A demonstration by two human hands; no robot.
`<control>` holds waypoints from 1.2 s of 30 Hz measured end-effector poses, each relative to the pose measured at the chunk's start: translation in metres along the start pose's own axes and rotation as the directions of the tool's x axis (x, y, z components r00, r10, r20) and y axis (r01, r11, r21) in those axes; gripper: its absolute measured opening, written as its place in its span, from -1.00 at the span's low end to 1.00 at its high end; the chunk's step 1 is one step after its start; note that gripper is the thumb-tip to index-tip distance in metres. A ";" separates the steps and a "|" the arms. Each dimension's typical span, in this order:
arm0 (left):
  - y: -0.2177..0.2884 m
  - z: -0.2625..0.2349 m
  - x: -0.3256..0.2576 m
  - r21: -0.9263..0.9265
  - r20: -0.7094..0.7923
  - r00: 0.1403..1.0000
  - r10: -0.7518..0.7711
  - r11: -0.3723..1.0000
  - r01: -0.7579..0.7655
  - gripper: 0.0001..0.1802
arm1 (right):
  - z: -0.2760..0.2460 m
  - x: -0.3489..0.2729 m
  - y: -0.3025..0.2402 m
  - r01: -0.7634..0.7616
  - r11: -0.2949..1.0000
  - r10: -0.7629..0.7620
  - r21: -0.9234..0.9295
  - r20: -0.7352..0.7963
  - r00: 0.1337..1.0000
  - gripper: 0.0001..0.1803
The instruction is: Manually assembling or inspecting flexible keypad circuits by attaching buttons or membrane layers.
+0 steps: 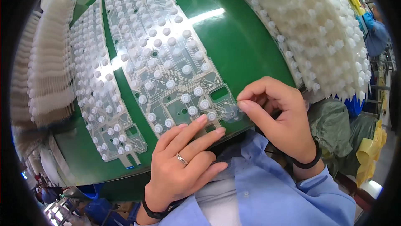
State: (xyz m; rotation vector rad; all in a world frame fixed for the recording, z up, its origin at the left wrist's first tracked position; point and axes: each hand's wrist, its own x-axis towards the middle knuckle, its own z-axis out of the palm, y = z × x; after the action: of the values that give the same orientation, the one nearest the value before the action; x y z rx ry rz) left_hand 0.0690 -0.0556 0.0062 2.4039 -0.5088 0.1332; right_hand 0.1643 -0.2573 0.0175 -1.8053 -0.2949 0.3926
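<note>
A clear keyboard membrane (179,73) with printed traces and rows of white rubber domes lies on the green table in front of me. My left hand (179,167), a ring on one finger, rests its outstretched fingertips on the membrane's near edge, beside the lowest domes. At the membrane's near right corner, my right hand (280,117) has thumb and forefinger pinched together. Whatever sits between those fingertips is too small to make out. A second domed membrane (104,100) lies to the left, its short ribbon tail (125,161) reaching the table's front edge.
Tall stacks of similar membranes stand at the left (50,63) and at the right (317,38) of the green tabletop (246,46). Dark green plastic bags (334,121) and a yellow sheet (369,153) lie beyond my right arm. Another person's blue sleeve (376,38) shows at far right.
</note>
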 end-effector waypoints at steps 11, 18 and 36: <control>-0.005 0.003 -0.002 0.014 -0.006 1.000 0.013 1.000 -0.013 -0.66 | 0.007 0.006 -0.004 0.001 0.976 -0.002 -0.220 -0.007 1.000 -0.95; -0.005 0.002 -0.001 0.010 -0.005 1.000 0.006 1.000 -0.005 -0.65 | 0.009 0.006 0.000 0.011 0.978 -0.017 -0.208 -0.027 0.999 -0.96; -0.003 0.002 0.001 0.061 0.058 0.998 -0.011 0.998 0.008 -0.66 | 0.009 0.006 -0.002 0.022 0.966 -0.026 -0.257 -0.012 1.000 -0.91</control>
State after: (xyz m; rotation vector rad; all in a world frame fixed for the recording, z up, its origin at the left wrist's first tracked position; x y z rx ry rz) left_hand 0.0712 -0.0550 0.0035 2.4756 -0.5269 0.0753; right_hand 0.1659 -0.2463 0.0163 -2.0556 -0.3703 0.3354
